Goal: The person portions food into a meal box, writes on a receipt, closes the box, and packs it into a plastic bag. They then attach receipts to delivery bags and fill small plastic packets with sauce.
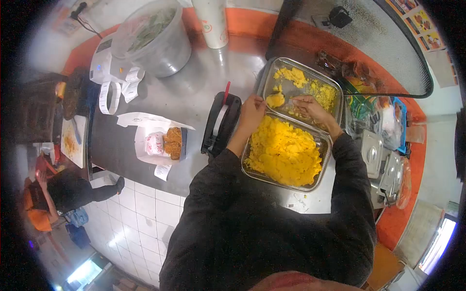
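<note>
Two metal trays stand one behind the other on the counter. The near tray (277, 182) is heaped with soft yellow mash (286, 153). In the far tray (310, 73) lie scattered yellow crumbs and a rounded yellow lump (275, 100). My left hand (252, 110) is at the left side where the trays meet, its fingers pinched together beside the lump. Over the far tray my right hand (313, 109) is bent, thumb and fingers closed together. Whatever is between the fingertips of either hand is too small to make out.
Left of the trays is a black device (221, 123) with a red pen. An open box (160, 143) holds fried chicken and a wrapped item. Behind stand a large clear bucket (160, 41) and a receipt printer (101, 63). Lidded metal containers (371, 153) are right; another person (63, 194) is far left.
</note>
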A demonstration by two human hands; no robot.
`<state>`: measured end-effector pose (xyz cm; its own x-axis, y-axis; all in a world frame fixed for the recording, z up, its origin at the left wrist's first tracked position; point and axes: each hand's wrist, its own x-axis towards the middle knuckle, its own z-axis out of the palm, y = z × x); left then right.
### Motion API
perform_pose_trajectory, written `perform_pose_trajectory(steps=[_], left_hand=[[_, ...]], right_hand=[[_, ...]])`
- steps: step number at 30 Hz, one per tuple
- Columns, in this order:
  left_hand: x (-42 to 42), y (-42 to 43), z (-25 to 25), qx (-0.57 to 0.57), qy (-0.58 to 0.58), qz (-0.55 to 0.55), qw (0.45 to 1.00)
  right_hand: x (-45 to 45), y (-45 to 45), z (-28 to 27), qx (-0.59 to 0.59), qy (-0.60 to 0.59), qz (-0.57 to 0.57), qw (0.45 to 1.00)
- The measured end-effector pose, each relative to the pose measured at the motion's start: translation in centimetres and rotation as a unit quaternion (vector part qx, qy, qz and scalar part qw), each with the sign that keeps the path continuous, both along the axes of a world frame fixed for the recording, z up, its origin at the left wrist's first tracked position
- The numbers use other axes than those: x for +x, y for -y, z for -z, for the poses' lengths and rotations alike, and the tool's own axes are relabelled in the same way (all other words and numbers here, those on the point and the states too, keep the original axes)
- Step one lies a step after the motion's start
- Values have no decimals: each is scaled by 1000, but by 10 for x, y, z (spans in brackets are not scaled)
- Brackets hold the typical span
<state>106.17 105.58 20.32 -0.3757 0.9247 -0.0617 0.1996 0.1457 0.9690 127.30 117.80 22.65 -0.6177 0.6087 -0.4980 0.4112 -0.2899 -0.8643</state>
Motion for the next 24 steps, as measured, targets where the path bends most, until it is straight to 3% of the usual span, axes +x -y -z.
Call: perform_pose_trajectory(steps=[1, 3, 6, 8, 10, 12, 13, 15, 16, 18, 20, 21, 23, 24], left_hand=[[0, -1, 1, -12, -4, 3, 1000], [-1, -1, 4, -23, -9, 7, 1000], [2, 4, 11, 57, -64, -4, 996], [3, 5, 5, -32, 80, 2, 996], [7, 16, -12, -18, 79, 6, 997], [8, 32, -23, -8, 78, 7, 997], [6, 40, -26, 5, 67, 11, 998], [1, 62, -30, 20, 58, 14, 998], [-6, 81, -39, 39, 104, 44, 993], [-22, 119, -57, 59, 147, 60, 986], [-44, 166, -70, 53, 170, 169, 969], [-53, 191, -68, 47, 167, 147, 974], [-69, 235, -62, 4, 298, 118, 947], [-76, 255, -61, 3, 296, 105, 949]], right_hand=[[-2, 2, -5, 14, 14, 12, 1000], [7, 1, -2, -102, -52, 82, 990], [21, 6, 0, -90, -88, 130, 984], [31, 6, 2, -94, -115, 124, 981], [30, 9, -5, -93, -145, 113, 979], [24, 20, -19, -53, -104, 176, 977], [22, 26, -23, -53, -105, 174, 978], [19, 35, -32, 55, -56, 140, 987], [14, 44, -42, 56, -56, 137, 987], [-4, 74, -67, 26, -88, 113, 989], [-29, 113, -89, -10, -157, 91, 983], [-43, 135, -92, -44, -222, 85, 970], [-73, 177, -89, -97, -247, 66, 962], [-86, 197, -88, -137, -267, 68, 951]])
